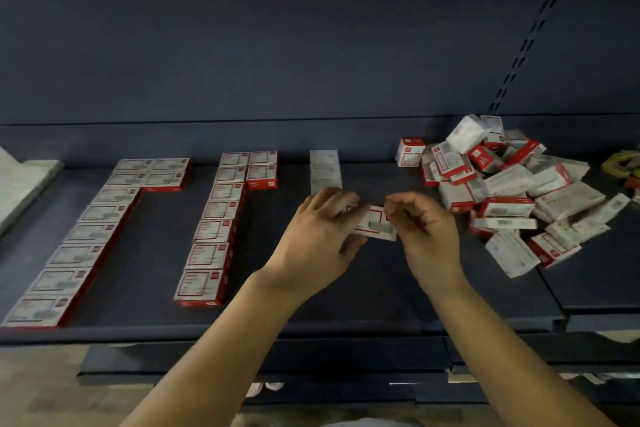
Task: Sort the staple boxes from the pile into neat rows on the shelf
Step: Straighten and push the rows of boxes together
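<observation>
We pinch one staple box [375, 224] between left hand [320, 236] and right hand [424, 229], fingers curled on its ends, above the dark shelf [346, 295]. Short row [325, 170] just behind; pile [509, 194] right. Bare shelf toward front edge.

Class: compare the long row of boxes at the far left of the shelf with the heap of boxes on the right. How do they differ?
The far-left row lies flat, faces up, edge to edge in a line; the heap is jumbled, boxes tilted and overlapping. The row runs from the shelf's front to its back; the heap sits in a clump. Both hold red-and-white boxes.
</observation>
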{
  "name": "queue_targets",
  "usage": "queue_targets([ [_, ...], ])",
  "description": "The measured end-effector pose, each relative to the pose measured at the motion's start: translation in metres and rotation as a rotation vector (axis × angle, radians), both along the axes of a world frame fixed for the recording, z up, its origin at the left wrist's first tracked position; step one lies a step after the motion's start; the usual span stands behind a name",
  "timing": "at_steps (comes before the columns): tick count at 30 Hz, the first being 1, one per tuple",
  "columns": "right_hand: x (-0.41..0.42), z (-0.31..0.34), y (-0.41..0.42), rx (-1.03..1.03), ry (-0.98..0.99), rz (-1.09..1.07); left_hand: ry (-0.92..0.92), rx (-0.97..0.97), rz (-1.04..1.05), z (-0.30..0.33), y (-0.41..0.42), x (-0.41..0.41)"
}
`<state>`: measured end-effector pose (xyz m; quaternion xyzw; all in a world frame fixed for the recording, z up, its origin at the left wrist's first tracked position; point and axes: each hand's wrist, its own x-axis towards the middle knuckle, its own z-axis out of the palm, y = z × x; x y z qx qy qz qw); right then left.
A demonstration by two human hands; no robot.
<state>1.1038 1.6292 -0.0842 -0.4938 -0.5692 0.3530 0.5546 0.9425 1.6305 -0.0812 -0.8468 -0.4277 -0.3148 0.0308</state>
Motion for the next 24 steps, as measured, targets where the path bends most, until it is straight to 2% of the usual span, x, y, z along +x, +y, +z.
queue_targets([
  [8,-0.111,-0.006,0.000,-0.041,-0.050,0.113,0.155,0.007,0.044,0.003,-0.015,-0.097],
  [10,-0.137,-0.010,0.002,0.003,-0.165,0.113,0.158,-0.032,0.033,0.001,-0.016,-0.125],
  [14,-0.184,-0.020,0.008,0.285,-0.534,0.140,0.186,-0.144,0.013,-0.004,-0.015,-0.179],
  [16,-0.203,-0.023,0.014,0.365,-0.713,0.125,0.204,-0.176,0.028,-0.006,-0.009,-0.204],
  [21,-0.236,-0.026,0.027,0.425,-0.811,0.100,0.140,-0.298,0.172,-0.022,0.014,-0.263],
  [24,-0.248,-0.028,0.030,0.413,-0.837,0.085,0.172,-0.361,0.248,-0.026,0.030,-0.281],
])
